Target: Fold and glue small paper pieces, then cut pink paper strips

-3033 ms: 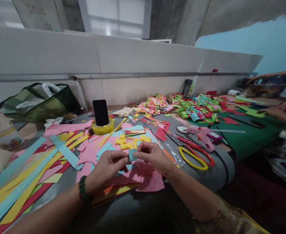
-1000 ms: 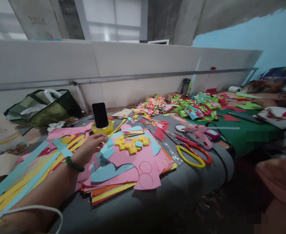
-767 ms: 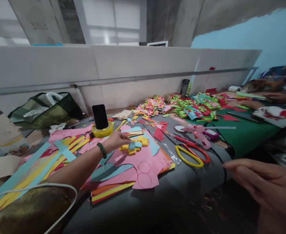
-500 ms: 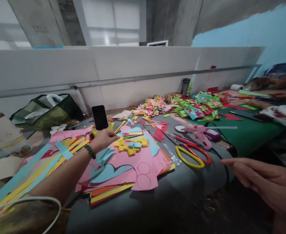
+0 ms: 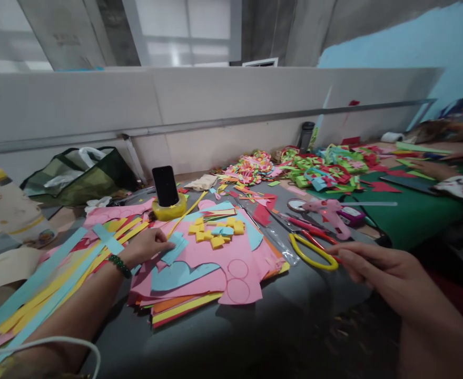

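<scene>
My left hand (image 5: pixel 148 248), with a green bead bracelet at the wrist, is closed in a pinch at the lower end of a yellow paper strip (image 5: pixel 187 213). Its fingertips are right beside several short blue paper strips (image 5: pixel 176 247). Folded yellow paper pieces (image 5: pixel 217 241) and a blue one lie on pink sheets (image 5: pixel 207 250). My right hand (image 5: pixel 377 268) is pinched shut over the red-handled end of the scissors (image 5: pixel 308 247); anything between its fingertips is hidden. One scissors handle is yellow. A pink glue gun (image 5: pixel 334 213) lies just behind them.
A phone (image 5: pixel 165 185) stands in a yellow tape roll (image 5: pixel 170 209). Long blue and yellow strips (image 5: pixel 57 279) cover the left side. Piles of colourful paper pieces (image 5: pixel 314 176) lie at the back. Another person's hand (image 5: pixel 432 169) is at far right, by a green mat (image 5: pixel 413 216).
My left hand has drawn back left and down, with the yellow strip now stretching from its fingers. My right hand has moved left to the scissors handles.
</scene>
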The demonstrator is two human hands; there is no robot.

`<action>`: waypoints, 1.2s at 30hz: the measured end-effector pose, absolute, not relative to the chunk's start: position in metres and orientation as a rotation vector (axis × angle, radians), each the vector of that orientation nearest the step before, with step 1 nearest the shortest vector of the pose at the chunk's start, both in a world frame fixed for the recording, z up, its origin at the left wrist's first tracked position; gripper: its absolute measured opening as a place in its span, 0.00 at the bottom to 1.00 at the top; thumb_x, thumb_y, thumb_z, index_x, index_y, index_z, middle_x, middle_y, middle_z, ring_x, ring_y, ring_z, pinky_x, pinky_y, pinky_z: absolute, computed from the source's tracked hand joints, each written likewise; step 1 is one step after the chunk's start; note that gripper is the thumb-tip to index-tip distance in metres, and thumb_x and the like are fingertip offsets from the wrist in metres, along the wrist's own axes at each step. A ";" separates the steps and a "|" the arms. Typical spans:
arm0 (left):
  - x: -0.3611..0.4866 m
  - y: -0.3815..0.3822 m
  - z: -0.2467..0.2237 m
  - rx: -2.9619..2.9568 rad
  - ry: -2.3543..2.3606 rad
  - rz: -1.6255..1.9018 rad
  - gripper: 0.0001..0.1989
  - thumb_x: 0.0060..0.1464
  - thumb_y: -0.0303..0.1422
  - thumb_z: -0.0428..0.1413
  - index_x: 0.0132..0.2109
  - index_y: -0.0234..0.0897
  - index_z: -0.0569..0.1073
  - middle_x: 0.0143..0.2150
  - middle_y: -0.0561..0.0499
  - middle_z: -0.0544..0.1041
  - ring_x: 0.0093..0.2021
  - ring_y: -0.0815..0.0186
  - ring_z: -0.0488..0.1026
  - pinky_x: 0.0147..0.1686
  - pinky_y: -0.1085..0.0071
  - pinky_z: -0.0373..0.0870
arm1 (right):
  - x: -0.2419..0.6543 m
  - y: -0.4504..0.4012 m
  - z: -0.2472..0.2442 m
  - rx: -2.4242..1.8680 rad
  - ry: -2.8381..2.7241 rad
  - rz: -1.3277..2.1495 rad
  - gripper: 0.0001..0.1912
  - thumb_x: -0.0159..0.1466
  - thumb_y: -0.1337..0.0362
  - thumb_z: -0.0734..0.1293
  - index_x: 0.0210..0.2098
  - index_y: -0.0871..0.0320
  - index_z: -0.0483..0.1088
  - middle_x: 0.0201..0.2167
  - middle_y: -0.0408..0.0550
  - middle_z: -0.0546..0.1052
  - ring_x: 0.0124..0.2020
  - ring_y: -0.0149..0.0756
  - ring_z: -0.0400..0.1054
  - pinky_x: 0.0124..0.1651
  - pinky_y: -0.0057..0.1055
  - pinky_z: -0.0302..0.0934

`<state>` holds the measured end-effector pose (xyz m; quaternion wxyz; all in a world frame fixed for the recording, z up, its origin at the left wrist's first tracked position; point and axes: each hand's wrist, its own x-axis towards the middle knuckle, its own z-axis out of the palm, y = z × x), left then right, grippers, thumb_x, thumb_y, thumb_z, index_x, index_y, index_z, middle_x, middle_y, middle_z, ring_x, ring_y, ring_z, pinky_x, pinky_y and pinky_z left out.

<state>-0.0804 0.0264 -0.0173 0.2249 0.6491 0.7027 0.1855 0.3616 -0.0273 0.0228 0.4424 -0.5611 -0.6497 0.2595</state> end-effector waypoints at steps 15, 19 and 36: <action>-0.082 0.024 -0.017 1.587 1.803 0.817 0.18 0.34 0.47 0.60 0.21 0.35 0.71 0.15 0.57 0.64 0.18 0.73 0.56 0.20 0.74 0.51 | 0.346 -0.033 0.026 -1.393 -1.743 0.670 0.27 0.52 0.41 0.67 0.30 0.61 0.77 0.13 0.43 0.65 0.17 0.29 0.56 0.19 0.26 0.46; -0.084 0.022 -0.010 1.542 1.731 0.885 0.18 0.33 0.46 0.61 0.22 0.34 0.74 0.16 0.56 0.65 0.19 0.73 0.56 0.20 0.74 0.51 | 0.338 -0.027 0.025 -1.365 -1.846 0.709 0.25 0.55 0.43 0.65 0.32 0.60 0.77 0.14 0.44 0.66 0.17 0.30 0.58 0.19 0.26 0.48; -0.066 0.006 0.000 1.702 1.436 0.884 0.19 0.45 0.49 0.57 0.31 0.35 0.75 0.27 0.53 0.72 0.28 0.68 0.64 0.29 0.72 0.61 | 0.401 0.025 0.018 -1.922 -1.456 -0.019 0.30 0.56 0.42 0.61 0.38 0.63 0.75 0.33 0.59 0.77 0.32 0.46 0.69 0.31 0.35 0.58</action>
